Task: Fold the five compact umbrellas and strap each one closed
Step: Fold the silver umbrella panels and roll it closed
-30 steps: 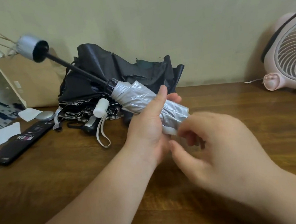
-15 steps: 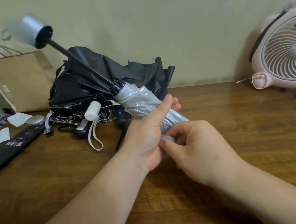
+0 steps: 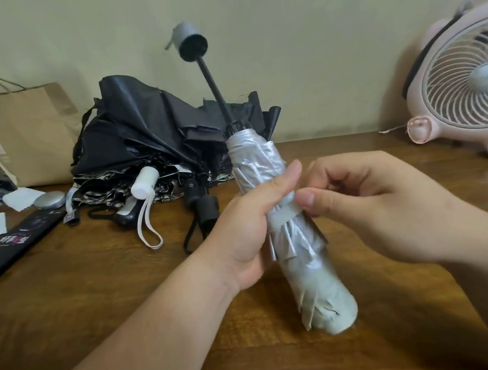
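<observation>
Silver umbrella [image 3: 306,277] stands near upright on the table [image 3: 97,290], handle [image 3: 190,41] tilted away from you; your left hand [image 3: 250,229] wraps its middle, and your right hand [image 3: 368,202], just beside, pinches the strap [image 3: 282,215], which must run across the long axis, round the bundle

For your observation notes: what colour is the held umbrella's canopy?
The canopy is shiny silver, clearest in the head view.
</observation>
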Motion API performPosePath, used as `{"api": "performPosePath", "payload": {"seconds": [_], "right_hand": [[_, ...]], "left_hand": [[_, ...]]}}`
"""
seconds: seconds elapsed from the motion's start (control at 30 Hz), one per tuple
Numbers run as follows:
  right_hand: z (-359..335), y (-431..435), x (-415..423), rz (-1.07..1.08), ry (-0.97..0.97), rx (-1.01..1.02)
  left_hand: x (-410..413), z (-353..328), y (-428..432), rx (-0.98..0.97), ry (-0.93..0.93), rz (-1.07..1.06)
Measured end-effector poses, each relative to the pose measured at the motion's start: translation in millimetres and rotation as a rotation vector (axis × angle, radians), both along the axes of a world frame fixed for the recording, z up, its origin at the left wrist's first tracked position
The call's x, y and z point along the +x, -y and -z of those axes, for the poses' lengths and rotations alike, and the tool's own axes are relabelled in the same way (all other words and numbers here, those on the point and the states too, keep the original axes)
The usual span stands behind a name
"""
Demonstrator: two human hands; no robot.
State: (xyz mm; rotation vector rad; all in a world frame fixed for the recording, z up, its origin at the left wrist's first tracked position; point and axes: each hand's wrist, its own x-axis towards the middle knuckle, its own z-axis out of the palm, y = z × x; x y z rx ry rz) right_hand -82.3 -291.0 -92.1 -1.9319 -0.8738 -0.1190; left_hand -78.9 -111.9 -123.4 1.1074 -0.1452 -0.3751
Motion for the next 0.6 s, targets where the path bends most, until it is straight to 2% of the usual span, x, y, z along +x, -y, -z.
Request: {"api": "performPosePath", "payload": {"seconds": [0.23, 0.37, 0.43, 0.5, 0.53, 0.6], "right_hand": [[11.4, -8.8, 6.0, -0.019, -0.431, 0.313], [17.0, -15.8, 7.5, 0.036, -0.663, 0.449], [19.0, -19.0, 5.6, 0.047, -0.714, 0.467], [22.2, -22.2, 4.7, 0.083, -0.673, 0.470], [24.8, -22.8, 5.0, 0.133, -0.569, 0.431], [32.0, -22.5, 7.5, 0.264, -0.193, 0.257]], "left_hand": [[2.2, 2.1, -7.6, -0.076, 0.022, -0.007], [6.0, 2.0, -7.2, -0.062, 0.032, -0.127], [9.2, 2.3, -8.2, -0.043, 0.045, -0.212], [9.1, 1.1, -8.2, -0.017, 0.047, -0.257], [8.7, 0.0, -8.1, -0.014, 0.034, -0.257], [6.4, -5.4, -6.9, -0.036, -0.015, -0.235]]}}
